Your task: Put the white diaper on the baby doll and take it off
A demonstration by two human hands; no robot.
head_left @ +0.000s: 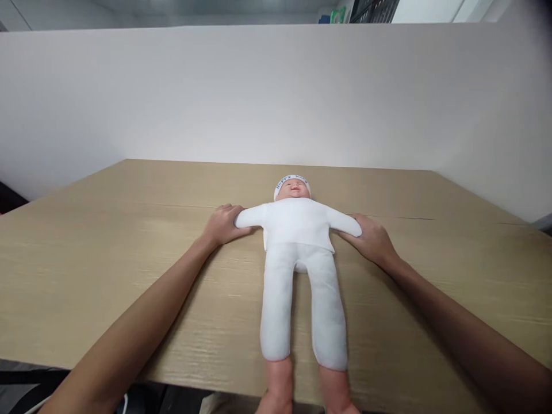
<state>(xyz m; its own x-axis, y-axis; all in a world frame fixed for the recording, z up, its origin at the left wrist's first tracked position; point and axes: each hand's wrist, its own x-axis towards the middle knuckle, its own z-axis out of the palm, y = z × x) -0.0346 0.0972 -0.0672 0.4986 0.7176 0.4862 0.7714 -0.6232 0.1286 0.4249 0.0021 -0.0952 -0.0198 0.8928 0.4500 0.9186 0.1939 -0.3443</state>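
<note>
A baby doll (297,221) lies on its back on the wooden table, head towards the far side and both arms stretched out sideways. It wears a white long-sleeved top, white trousers (277,310) and a white hat (292,178) with dark printed letters. My left hand (226,224) grips the end of the sleeved arm on the left, thumb below it. On the right, my right hand (371,236) holds the other sleeve end, its fingers partly hidden under the arm. Both doll hands are out of sight. The bare feet (278,397) reach past the near table edge.
The wooden table (107,259) spreads wide to both sides, with thin seams across its far part. A white partition (259,92) rises behind it. Under the near edge, a dark chair part and a white cable (125,403) show at the lower left.
</note>
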